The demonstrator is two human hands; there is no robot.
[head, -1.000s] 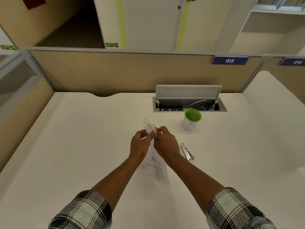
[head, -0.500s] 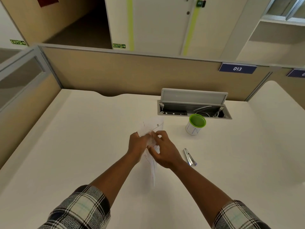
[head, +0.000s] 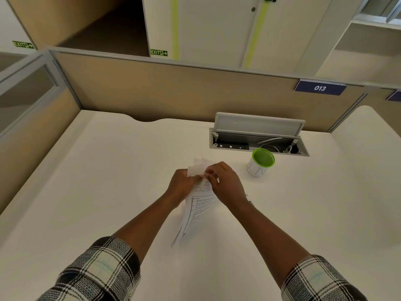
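A thin stack of printed white paper sheets (head: 198, 205) hangs above the middle of the white desk (head: 108, 181), its top corner between both hands. My left hand (head: 181, 185) grips the sheets at their upper left edge. My right hand (head: 223, 183) pinches the top corner from the right, fingers curled over the paper. The lower end of the sheets points down toward me. A slim silvery object (head: 249, 199) lies on the desk, mostly hidden behind my right wrist.
A white cup with a green rim (head: 260, 162) stands to the right of my hands. Behind it an open grey cable box (head: 258, 140) is set into the desk, lid raised. Beige partition panels (head: 173, 92) close off the back and left.
The sheets have turned so their printed face now shows toward me. My hands stay together at the top corner. The view has shifted, so the silvery object is now covered by my right wrist.
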